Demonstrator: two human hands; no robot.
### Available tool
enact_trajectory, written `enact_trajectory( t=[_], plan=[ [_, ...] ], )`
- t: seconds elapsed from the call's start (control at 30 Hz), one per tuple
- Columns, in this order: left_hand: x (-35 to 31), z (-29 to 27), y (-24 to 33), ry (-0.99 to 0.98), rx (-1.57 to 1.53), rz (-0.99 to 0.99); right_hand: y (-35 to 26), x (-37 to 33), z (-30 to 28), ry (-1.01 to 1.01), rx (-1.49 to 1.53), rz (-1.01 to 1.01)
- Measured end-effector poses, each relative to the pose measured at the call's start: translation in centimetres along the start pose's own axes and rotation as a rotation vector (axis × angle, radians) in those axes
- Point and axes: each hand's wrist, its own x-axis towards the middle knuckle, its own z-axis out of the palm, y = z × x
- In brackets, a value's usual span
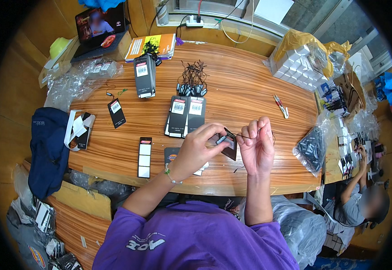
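Note:
Over the table's front half, my left hand (pixel 200 146) pinches a small dark string seal (pixel 221 139) at the end of a thin black cord. My right hand (pixel 257 144) is raised beside it, its fingers closed on the same cord (pixel 245 137), which stretches between the two hands. A dark hang tag (pixel 230 149) shows between the hands; whether it hangs from the cord or lies on the table I cannot tell. Beyond my left hand are two stacks of black hang tags (pixel 176 118), with several corded seals (pixel 191 89) at their far end. Partly under my left wrist lies a dark card (pixel 171 154).
A black tag with white panels (pixel 144 157) lies to the left. Farther back are another tag stack (pixel 145 78) and a laptop (pixel 100 29). At right are snips (pixel 281 108), a bag of black seals (pixel 312 148) and white boxes (pixel 297 65). Another person (pixel 362 204) works at far right.

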Motion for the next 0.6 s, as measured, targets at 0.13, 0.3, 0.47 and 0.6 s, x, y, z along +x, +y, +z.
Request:
enact_trajectory(
  t=[0.13,0.3,0.47,0.6],
  plan=[
    [0.0,-0.5,-0.2,0.071,-0.027,0.033,-0.9,0.0,-0.4,0.013,-0.027,-0.038],
    [0.4,-1.8,0.6,0.145,-0.059,0.012,-1.6,-0.1,-0.1,0.036,-0.319,-0.103],
    [0.0,-2.1,1.4,0.154,-0.373,-0.183,-1.6,-1.0,2.1,0.126,-0.848,-0.044],
    [0.2,-2.3,1.8,0.118,-0.552,-0.223,-0.9,-1.2,3.1,0.043,-0.996,-0.044]
  ],
)
